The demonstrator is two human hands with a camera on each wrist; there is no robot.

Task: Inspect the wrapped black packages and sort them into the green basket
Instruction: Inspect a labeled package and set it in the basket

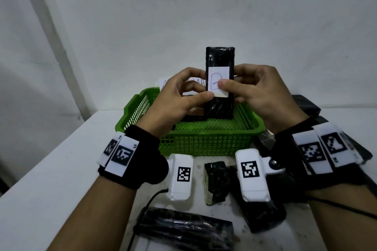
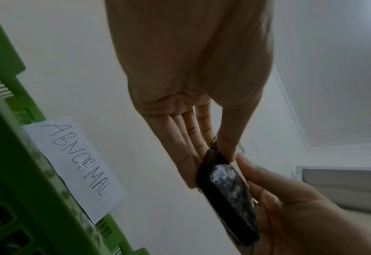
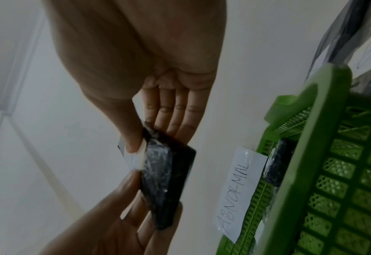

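I hold a black wrapped package (image 1: 220, 57) upright above the green basket (image 1: 204, 142). Its white label (image 1: 217, 76) bears a handwritten "B". My left hand (image 1: 201, 87) pinches the package's left edge, thumb on the front and fingers behind. My right hand (image 1: 230, 81) grips the right edge, its thumb pressed on the label. The left wrist view shows the package (image 2: 226, 189) edge-on between both hands. In the right wrist view my thumb (image 3: 134, 143) lies on the label's lower corner. Another black package (image 3: 276, 163) lies inside the basket (image 3: 311, 155).
A paper sign reading "ABNORMAL" (image 2: 75, 163) hangs on the basket's far wall. Several more black packages lie on the white table: one (image 1: 216, 181) in front of the basket, a long one (image 1: 183, 228) near me, others (image 1: 306, 104) piled at the right. The table's left edge (image 1: 61, 149) runs diagonally.
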